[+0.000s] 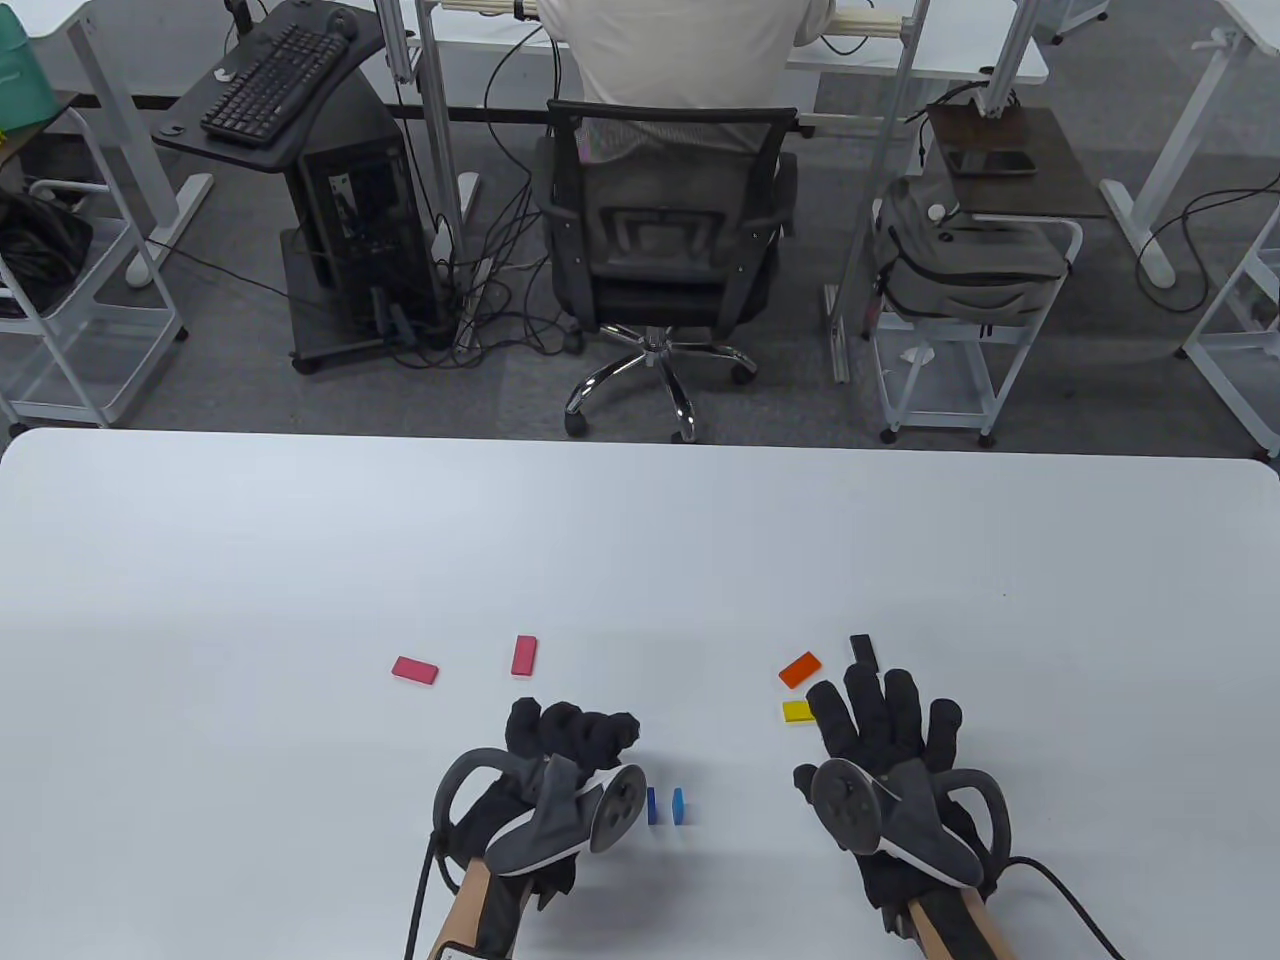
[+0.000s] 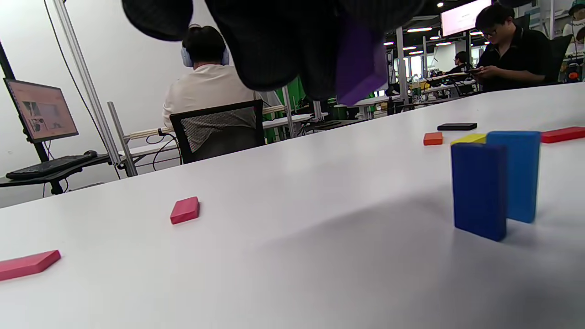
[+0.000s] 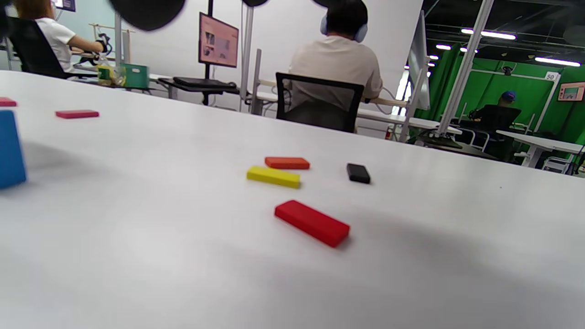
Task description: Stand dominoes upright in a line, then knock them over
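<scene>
Two blue dominoes stand upright, one just beside the other, on the white tabletop between the hands; the left hand, just left of them, curls its fingers around a purple domino. The right hand, fingers spread and holding nothing, hovers over a flat red domino, with yellow, orange and black dominoes lying near its fingertips. Two pink dominoes lie flat beyond the left hand.
</scene>
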Tool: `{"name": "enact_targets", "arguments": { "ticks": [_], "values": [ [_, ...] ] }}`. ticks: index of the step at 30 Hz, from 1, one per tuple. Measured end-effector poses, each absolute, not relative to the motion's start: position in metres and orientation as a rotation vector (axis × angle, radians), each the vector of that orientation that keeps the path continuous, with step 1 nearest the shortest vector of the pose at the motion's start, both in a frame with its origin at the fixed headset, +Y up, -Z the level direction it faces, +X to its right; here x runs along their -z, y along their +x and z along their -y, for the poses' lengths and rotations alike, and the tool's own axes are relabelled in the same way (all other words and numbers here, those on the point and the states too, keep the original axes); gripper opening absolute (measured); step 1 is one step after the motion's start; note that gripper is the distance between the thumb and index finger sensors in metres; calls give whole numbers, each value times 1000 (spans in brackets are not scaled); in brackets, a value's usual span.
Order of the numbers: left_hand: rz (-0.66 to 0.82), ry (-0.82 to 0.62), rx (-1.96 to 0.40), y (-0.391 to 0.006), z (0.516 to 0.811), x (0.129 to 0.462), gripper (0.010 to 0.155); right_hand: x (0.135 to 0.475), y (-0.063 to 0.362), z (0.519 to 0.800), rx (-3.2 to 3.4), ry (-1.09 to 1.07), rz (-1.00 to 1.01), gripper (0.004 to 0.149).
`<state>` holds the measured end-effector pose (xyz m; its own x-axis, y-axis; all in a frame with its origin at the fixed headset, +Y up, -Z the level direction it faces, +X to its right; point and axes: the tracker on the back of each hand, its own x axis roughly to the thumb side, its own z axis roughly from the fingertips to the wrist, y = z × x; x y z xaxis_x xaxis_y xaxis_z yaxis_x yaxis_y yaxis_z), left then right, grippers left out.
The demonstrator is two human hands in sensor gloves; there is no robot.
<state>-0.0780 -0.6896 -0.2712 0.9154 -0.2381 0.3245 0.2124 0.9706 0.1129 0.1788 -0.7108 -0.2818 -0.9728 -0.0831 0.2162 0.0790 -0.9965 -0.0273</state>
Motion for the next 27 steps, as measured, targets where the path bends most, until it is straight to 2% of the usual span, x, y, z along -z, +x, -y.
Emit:
{"name": "enact_targets", "arguments": {
  "ticks": [13,19,27],
  "values": [
    [395,19,264,-70,704,269,43,281,177,713,3027,-341,-18,73],
    [380,18,275,-68,719,271,58,281,176,713,3020,-344,-9,73],
    [374,22,297,-66,731,273,65,280,176,713,3021,-344,-7,73]
  ]
}}
